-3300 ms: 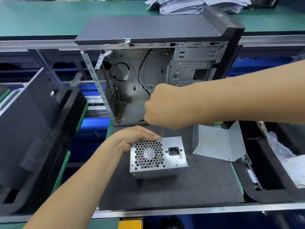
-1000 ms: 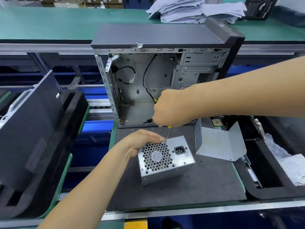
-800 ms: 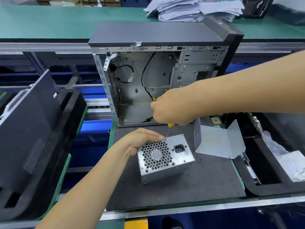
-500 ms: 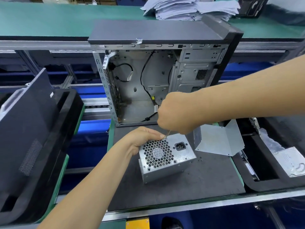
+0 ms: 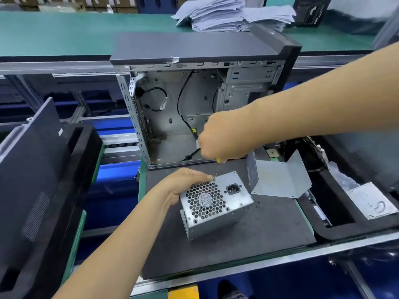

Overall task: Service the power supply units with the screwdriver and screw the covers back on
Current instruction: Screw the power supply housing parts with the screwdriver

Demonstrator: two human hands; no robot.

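While left hand point(image 5: 185, 186) grips PSU point(image 5: 216, 203), right hand point(image 5: 222, 137) clenches screwdriver point(image 5: 216, 169)

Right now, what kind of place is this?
Probably a computer repair or assembly line. An opened computer case stands on the workbench, a power supply unit lies on a black mat, and paperwork is stacked behind.

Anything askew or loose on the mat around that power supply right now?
Yes. The power supply unit sits skewed on the black mat, and a few loose screws lie just to its right. The bent metal cover lies detached beside it. No visible damage.
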